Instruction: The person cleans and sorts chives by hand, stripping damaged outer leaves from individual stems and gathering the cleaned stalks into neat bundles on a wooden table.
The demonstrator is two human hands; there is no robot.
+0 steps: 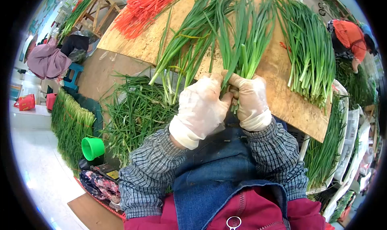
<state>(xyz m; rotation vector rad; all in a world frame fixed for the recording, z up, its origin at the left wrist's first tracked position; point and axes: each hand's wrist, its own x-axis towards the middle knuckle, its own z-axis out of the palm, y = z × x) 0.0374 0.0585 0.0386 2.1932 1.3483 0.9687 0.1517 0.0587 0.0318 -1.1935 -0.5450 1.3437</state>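
Observation:
Both hands wear thin whitish gloves and meet at the near edge of a wooden board (pixel 306 69). My right hand (pixel 252 103) is closed around the pale stem ends of a small bunch of garlic chives (pixel 250 54), whose leaves spread away over the board. My left hand (pixel 201 107) touches the right at the fingertips, its fingers pinched at the same stems; a long chive leaf runs up between the hands. Exactly what the left fingertips grip is partly hidden. Left of them, loose garlic chives (pixel 189 44) lie across the board, stems hanging over its edge.
A large chive pile (pixel 308 52) lies on the board's right, red ties (pixel 141 12) at its far left. Chive trimmings (pixel 137 113) heap below left, near a green cup (pixel 92 148). Stacked chives (pixel 72 125) stand farther left. Two people (pixel 48 61) (pixel 350 36) work nearby.

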